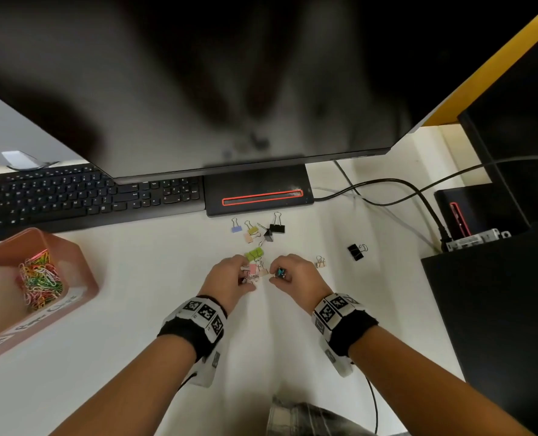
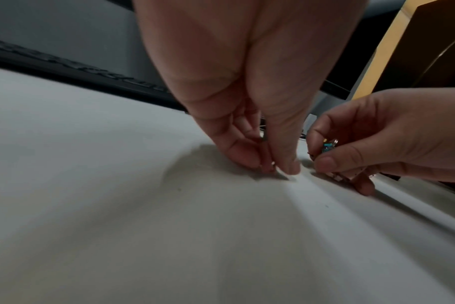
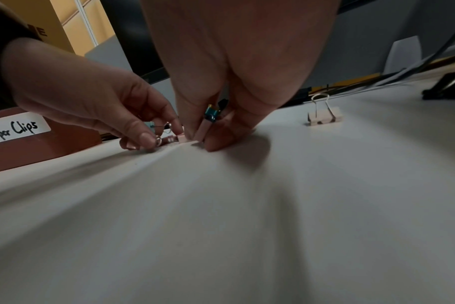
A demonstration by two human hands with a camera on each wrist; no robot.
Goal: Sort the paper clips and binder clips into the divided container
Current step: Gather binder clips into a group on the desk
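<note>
Both hands down in binder clip cluster, just in front of monitor base (image 1: 258, 190). Right hand (image 1: 292, 273) pinches teal clip (image 1: 280, 272), fingers curled round it. Left hand (image 1: 230, 278) pinches wire handle of pink clip (image 1: 252, 269), fingertips together at desk. Container (image 1: 56, 247) well left of base, paper clips (image 1: 41, 281) already inside. Left hand nearer, so its clip likely goes first.

Black wristbands (image 1: 352, 336) with white marker-printed blocks (thin black cables trailing).
</note>
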